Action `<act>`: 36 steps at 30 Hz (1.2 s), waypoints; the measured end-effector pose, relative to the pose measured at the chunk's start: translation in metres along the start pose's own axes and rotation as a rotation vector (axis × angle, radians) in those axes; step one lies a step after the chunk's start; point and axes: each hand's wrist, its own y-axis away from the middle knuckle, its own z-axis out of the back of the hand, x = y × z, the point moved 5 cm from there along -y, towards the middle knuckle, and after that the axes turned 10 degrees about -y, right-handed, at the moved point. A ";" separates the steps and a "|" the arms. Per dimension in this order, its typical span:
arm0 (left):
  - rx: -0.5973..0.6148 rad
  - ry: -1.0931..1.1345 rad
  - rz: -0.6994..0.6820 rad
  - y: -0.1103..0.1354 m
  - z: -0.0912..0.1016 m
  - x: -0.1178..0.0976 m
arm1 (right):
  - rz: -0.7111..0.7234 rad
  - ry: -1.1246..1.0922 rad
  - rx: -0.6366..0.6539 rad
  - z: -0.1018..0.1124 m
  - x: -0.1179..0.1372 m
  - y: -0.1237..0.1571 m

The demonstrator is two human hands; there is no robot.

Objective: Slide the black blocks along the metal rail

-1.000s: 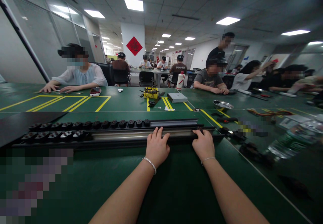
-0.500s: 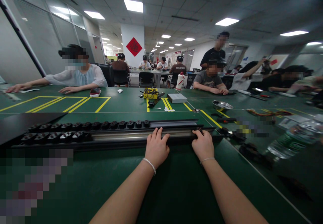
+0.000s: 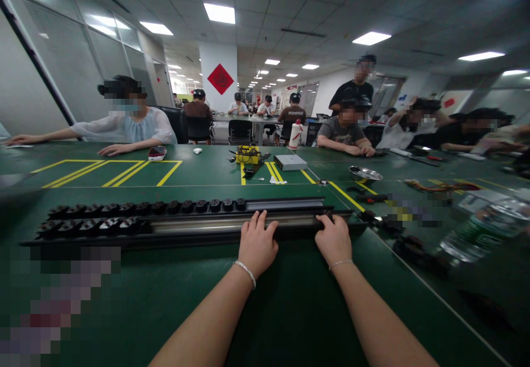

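Note:
Two long black track rails (image 3: 199, 224) lie side by side across the green table before me. Black socket modules (image 3: 89, 225) sit in a row along the left part of the near rail, and another row of modules (image 3: 174, 207) fills much of the far one. My left hand (image 3: 259, 243) rests on the near rail's bare metallic channel, fingers stretched and apart. Farther right, my right hand (image 3: 334, 237) has its fingers bent at the same rail, around a small dark piece near its end. Fingers and shadow hide most of that piece.
A plastic water bottle (image 3: 482, 229) lies at the right, near dark parts (image 3: 418, 251). Beyond the rails are a metal bowl (image 3: 365, 173), a grey box (image 3: 290, 161), a yellow box with cables (image 3: 247, 154) and a phone (image 3: 157, 153). Several people sit around the table.
The dark panel at the left has moved out leftward, leaving a blur at the edge. A person at the right has changed posture. My hands stay in place on the rail.

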 end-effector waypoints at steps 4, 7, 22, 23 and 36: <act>-0.015 0.002 -0.007 0.000 -0.001 0.000 | -0.005 0.002 0.007 0.001 0.000 0.000; -0.018 0.005 -0.008 0.000 -0.001 0.000 | -0.004 -0.003 -0.002 0.001 0.000 0.000; -0.021 0.014 0.001 0.000 -0.001 0.000 | -0.004 0.038 -0.006 0.004 0.001 0.000; -0.020 0.015 -0.001 0.000 -0.001 0.000 | 0.001 0.048 -0.002 0.004 0.002 0.000; -0.016 0.008 -0.013 0.000 -0.001 0.001 | -0.020 0.037 0.030 0.006 0.002 0.000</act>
